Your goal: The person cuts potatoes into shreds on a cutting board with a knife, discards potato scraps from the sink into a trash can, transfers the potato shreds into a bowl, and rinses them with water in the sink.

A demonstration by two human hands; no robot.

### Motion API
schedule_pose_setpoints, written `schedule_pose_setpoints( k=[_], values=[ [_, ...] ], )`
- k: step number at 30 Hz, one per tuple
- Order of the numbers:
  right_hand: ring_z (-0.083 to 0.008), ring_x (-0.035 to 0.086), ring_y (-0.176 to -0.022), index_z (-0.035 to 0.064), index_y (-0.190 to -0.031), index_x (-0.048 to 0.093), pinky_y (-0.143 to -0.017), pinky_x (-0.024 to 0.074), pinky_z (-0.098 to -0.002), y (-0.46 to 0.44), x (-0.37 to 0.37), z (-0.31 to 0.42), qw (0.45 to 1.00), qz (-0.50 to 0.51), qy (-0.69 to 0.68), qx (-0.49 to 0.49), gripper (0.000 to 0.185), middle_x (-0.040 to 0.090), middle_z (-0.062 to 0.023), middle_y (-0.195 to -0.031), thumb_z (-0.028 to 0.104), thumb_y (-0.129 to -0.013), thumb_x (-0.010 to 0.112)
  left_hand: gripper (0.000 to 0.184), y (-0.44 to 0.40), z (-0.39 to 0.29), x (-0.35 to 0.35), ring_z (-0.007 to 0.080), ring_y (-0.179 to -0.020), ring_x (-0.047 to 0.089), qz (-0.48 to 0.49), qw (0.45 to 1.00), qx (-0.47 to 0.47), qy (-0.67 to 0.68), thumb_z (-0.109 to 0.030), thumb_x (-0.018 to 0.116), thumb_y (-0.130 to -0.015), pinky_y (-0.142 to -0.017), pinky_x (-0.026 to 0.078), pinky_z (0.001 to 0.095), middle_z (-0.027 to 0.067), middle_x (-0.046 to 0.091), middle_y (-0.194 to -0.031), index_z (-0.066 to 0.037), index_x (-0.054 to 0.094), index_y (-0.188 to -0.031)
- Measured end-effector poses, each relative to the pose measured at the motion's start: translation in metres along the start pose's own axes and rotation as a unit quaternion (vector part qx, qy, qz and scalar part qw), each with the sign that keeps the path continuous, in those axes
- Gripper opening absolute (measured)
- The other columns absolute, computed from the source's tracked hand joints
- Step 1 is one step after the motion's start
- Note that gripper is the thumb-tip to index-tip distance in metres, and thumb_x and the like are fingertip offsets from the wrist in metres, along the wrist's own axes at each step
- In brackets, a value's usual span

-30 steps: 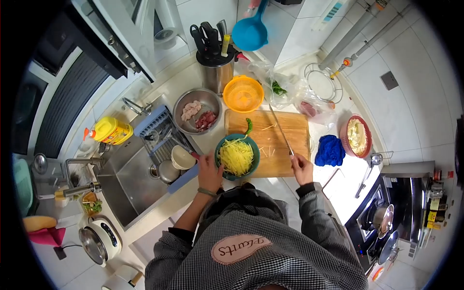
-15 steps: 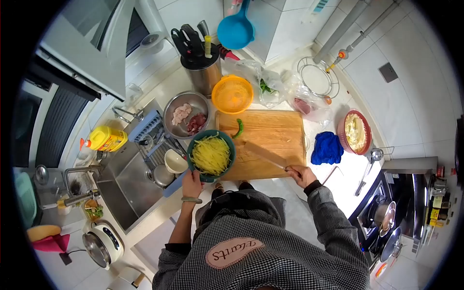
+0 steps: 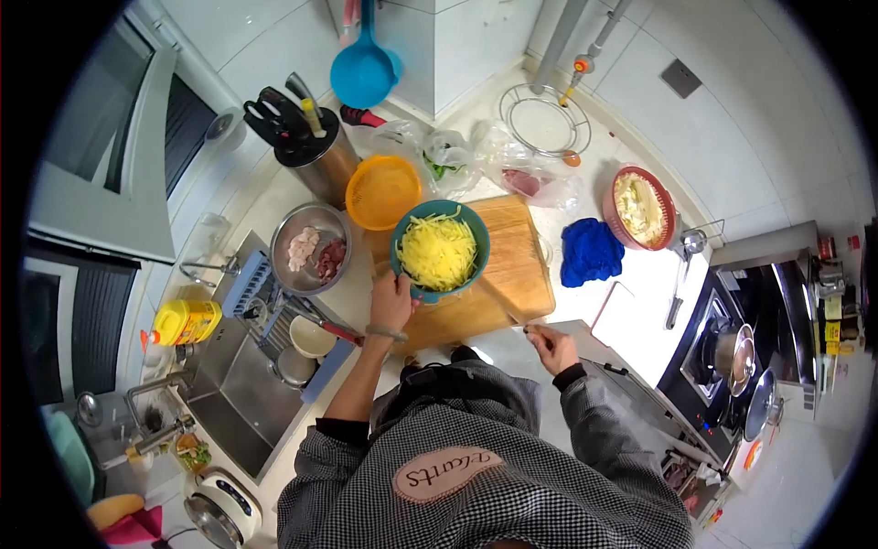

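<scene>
A teal bowl [image 3: 484,261] full of yellow shredded vegetable [image 3: 438,252] is over the wooden cutting board [image 3: 517,252]. My left hand [image 3: 391,304] grips the bowl by its near left rim. At the board's near right edge, my right hand [image 3: 551,348] is closed on the handle of a knife [image 3: 498,300], whose blade points up and left over the board. Left of the bowl, a steel bowl [image 3: 285,230] holds pale and dark red meat. The orange strainer [image 3: 384,193] stands behind, close to the teal bowl. The green pepper is not visible.
A sink [image 3: 240,380] with a dish rack lies at the left. Behind stand a knife block [image 3: 322,166] and plastic bags [image 3: 448,156]. On the right are a blue cloth [image 3: 590,252], a red basket [image 3: 673,218], a ladle [image 3: 681,274] and a stove with a pot [image 3: 725,352].
My view has turned. My left hand has moved the teal bowl off the left side to over the middle of the board. My right hand, with the knife, has drawn back toward my body.
</scene>
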State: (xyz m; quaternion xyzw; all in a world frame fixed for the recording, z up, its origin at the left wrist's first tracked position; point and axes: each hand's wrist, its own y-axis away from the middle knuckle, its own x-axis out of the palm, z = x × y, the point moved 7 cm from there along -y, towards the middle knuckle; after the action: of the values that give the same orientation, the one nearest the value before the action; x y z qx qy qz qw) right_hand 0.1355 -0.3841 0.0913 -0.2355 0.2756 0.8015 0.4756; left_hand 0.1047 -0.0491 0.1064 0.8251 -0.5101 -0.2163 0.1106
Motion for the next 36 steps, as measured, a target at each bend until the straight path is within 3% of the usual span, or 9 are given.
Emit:
schedule_pose_setpoints(
  k=[2,5,8,14,16,17,19,22,36],
  values=[
    [-0.0209,0.061,-0.058,-0.0004,-0.099,0.065,-0.056,0.0480,-0.0302,0.017,0.011,-0.022,0.999,-0.043,-0.026,-0.018,0.028,0.065,-0.0157,-0.073,0.025,-0.089,0.060,0.026,-0.017,0.000,0.017,0.0126,-0.045,0.052,0.022,1.000,-0.015,-0.004,-0.019,0.041,-0.096,-0.043,0.043,0.0286,0.0071,0.056,-0.062,-0.001,0.051,-0.081],
    [-0.0063,0.038,-0.042,0.0038,-0.090,0.062,-0.037,0.0264,-0.0211,0.045,0.026,-0.056,0.917,-0.033,-0.349,0.188,0.035,0.046,0.0009,-0.055,0.036,-0.094,0.052,0.025,-0.038,-0.003,0.044,0.0132,-0.046,0.052,0.047,0.998,-0.030,0.030,-0.016,0.041,-0.096,-0.043,0.042,0.0295,0.0103,0.058,-0.064,0.000,0.050,-0.080],
    [-0.0095,0.040,-0.044,0.0023,-0.108,0.055,-0.037,0.0284,-0.0233,0.066,0.037,-0.060,0.825,-0.013,-0.517,0.229,0.041,0.048,-0.0023,-0.062,0.041,-0.094,0.049,0.024,-0.059,0.008,0.067,0.0132,-0.046,0.051,0.051,0.997,-0.059,0.027,-0.016,0.041,-0.096,-0.044,0.042,0.0301,0.0082,0.056,-0.062,0.000,0.050,-0.081],
    [-0.0113,0.040,-0.042,0.0013,-0.110,0.054,-0.037,0.0299,-0.0258,0.076,0.076,-0.062,0.756,-0.044,-0.592,0.276,0.050,0.047,-0.0030,-0.060,0.047,-0.092,0.051,0.030,-0.061,0.059,0.077,0.0194,-0.072,0.060,0.100,0.995,0.017,-0.001,-0.026,0.042,-0.099,-0.064,0.046,0.0327,0.0111,0.061,-0.079,0.001,0.054,-0.094],
    [-0.0111,0.038,-0.044,0.0031,-0.111,0.052,-0.039,0.0284,-0.0250,0.079,0.090,-0.061,0.750,-0.042,-0.590,0.295,0.048,0.045,-0.0028,-0.061,0.047,-0.092,0.050,0.035,-0.026,0.045,0.048,0.0269,-0.097,0.057,-0.119,0.940,0.267,-0.176,-0.027,0.038,-0.099,-0.082,0.044,0.0390,0.0161,0.057,-0.107,0.000,0.053,-0.115],
    [-0.0111,0.038,-0.045,0.0031,-0.110,0.052,-0.039,0.0284,-0.0250,0.080,0.099,-0.058,0.742,-0.033,-0.599,0.297,0.048,0.045,-0.0028,-0.062,0.047,-0.092,0.050,0.035,-0.016,0.054,0.046,0.0269,-0.097,0.057,-0.117,0.940,0.265,-0.177,-0.027,0.038,-0.099,-0.082,0.044,0.0390,0.0161,0.057,-0.107,0.000,0.053,-0.115],
    [-0.0110,0.039,-0.046,0.0032,-0.108,0.053,-0.040,0.0283,-0.0248,0.081,0.112,-0.048,0.740,-0.012,-0.600,0.303,0.048,0.045,-0.0028,-0.062,0.048,-0.092,0.049,0.048,0.000,0.068,0.049,0.0324,-0.125,0.039,-0.110,0.879,0.233,-0.401,-0.030,0.035,-0.098,-0.102,0.031,0.0429,0.0174,0.039,-0.137,0.000,0.037,-0.136],
    [-0.0133,0.044,-0.047,-0.0001,-0.104,0.056,-0.040,0.0331,-0.0265,0.080,0.136,-0.041,0.731,0.009,-0.606,0.315,0.043,0.051,-0.0054,-0.065,0.041,-0.095,0.047,0.057,0.010,0.073,0.063,0.0309,-0.137,0.021,-0.080,0.862,0.246,-0.437,-0.032,0.034,-0.096,-0.111,0.017,0.0430,0.0166,0.026,-0.148,-0.001,0.024,-0.143],
    [-0.0124,0.039,-0.049,-0.0001,-0.110,0.050,-0.042,0.0310,-0.0246,0.071,0.185,0.002,0.709,0.047,-0.631,0.311,0.046,0.048,-0.0051,-0.065,0.043,-0.095,0.044,0.063,0.023,0.075,0.086,0.0291,-0.140,0.016,0.018,0.881,0.283,-0.379,-0.032,0.035,-0.095,-0.113,0.013,0.0388,0.0173,0.017,-0.151,0.002,0.016,-0.144]
  ],
)
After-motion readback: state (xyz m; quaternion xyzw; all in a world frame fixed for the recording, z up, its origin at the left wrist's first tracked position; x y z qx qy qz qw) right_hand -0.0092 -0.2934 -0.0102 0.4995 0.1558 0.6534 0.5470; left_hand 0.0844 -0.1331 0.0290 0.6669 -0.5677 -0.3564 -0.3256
